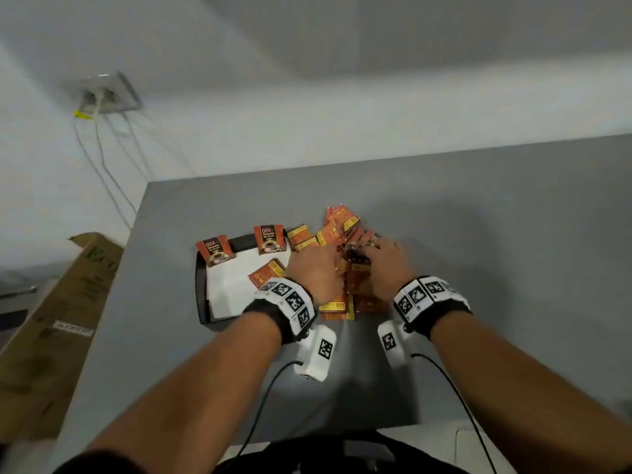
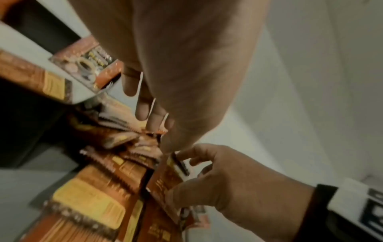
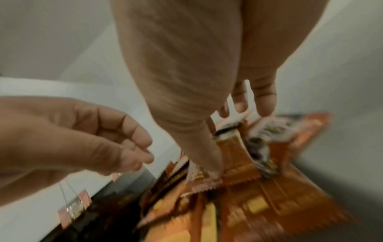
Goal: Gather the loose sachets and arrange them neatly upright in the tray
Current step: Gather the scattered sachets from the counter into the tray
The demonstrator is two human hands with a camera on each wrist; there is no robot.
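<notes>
Dozens of sachets [image 1: 345, 268] lie heaped just right of the tray [image 1: 201, 295]; right hand [image 1: 386, 265] pinches one, left hand [image 1: 314, 271] loosely curled, holding nothing; overlapping slick packets could slide, scattering toward the surface [image 1: 513, 268] edge.

Grey desk [image 1: 478, 234], matte top; bears one black tray [image 1: 201, 295] at left-centre, and just beside its right edge a heap of loose orange-brown sachets [image 1: 362, 289], lying flat and overlapping

Dim, soft light; blurred wrist views
</notes>
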